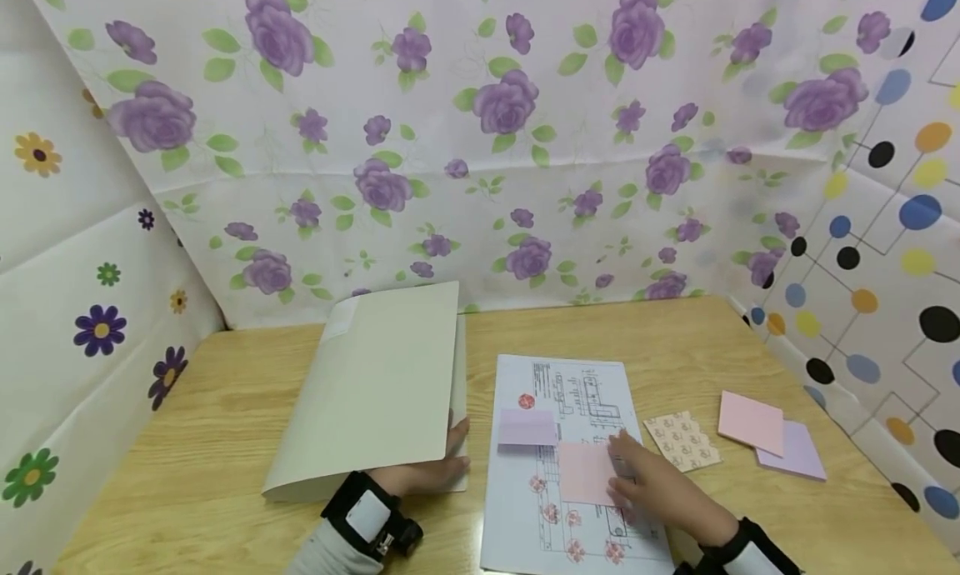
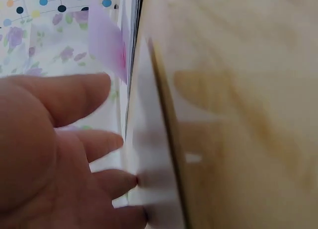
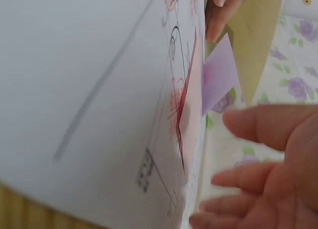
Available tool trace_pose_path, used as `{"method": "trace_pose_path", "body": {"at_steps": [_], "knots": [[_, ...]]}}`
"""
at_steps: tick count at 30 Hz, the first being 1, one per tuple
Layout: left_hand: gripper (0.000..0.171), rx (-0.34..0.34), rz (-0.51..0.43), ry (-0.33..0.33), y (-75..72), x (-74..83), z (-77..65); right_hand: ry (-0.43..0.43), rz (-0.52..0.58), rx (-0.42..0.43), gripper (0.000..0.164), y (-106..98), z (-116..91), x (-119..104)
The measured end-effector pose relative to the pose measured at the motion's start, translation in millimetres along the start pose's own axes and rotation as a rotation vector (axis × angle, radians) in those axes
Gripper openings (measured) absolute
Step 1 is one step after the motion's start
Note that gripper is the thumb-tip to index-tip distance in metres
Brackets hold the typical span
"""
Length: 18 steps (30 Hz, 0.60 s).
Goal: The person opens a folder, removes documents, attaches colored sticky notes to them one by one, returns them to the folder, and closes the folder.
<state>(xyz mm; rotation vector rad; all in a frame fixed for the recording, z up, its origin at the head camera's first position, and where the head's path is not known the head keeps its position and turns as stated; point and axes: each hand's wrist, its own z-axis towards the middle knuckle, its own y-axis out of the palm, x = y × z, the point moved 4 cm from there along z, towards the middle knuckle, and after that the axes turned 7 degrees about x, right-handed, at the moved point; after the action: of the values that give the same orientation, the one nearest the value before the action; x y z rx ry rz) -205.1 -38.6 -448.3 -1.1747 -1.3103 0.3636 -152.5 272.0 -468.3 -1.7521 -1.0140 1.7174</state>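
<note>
A pale cream folder (image 1: 375,383) lies at the left with its cover lifted and bowed. My left hand (image 1: 429,473) is under the raised cover at its right edge, fingers extended; in the left wrist view the fingertips (image 2: 130,180) are right at a pale sheet edge. To the right lies a stack of printed drawings (image 1: 510,496) with red stamp marks. A pink sticky note (image 1: 583,475) and a lilac sticky note (image 1: 527,426) are on its top sheet. Over the pink note's right side is my right hand (image 1: 663,485), fingers loosely extended, pinching nothing.
Right of the drawings, a tan patterned note pad (image 1: 682,440) lies on the wooden table (image 1: 187,417). Beyond it a pink pad (image 1: 750,422) overlaps a lilac pad (image 1: 798,457). Patterned cloth walls (image 1: 450,142) rise behind and at both sides.
</note>
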Motion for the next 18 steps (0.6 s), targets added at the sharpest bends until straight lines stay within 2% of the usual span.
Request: {"method": "trace_pose_path", "body": {"at_steps": [4,5,6,11,13,15,18], "knots": [[0.067,0.041,0.126,0.003,-1.4,1.1,-3.3,0.126,-0.059,0.056,0.068,-3.6,0.7,3.2],[0.068,0.038,0.126,0.005,1.1,1.3,-3.6,0.147,-0.069,0.056,0.069,-3.8,0.7,4.3],[0.069,0.028,0.111,0.006,4.2,2.0,-3.8,0.166,-0.076,0.051,0.07,-3.6,0.6,5.6],[0.083,-0.109,-0.141,0.026,26.0,12.5,-3.8,0.211,-0.107,0.038,0.072,-2.9,0.8,9.7],[0.092,-0.147,-0.17,0.062,33.0,20.2,-3.4,0.217,-0.111,0.036,0.072,-3.0,1.5,10.1],[0.101,-0.154,-0.102,0.108,37.2,28.2,-3.1,0.219,-0.107,0.036,0.071,-3.4,2.6,9.4],[0.114,-0.154,-0.003,0.131,41.2,37.1,-5.1,0.215,-0.096,0.037,0.069,-4.4,4.2,7.2]]}}
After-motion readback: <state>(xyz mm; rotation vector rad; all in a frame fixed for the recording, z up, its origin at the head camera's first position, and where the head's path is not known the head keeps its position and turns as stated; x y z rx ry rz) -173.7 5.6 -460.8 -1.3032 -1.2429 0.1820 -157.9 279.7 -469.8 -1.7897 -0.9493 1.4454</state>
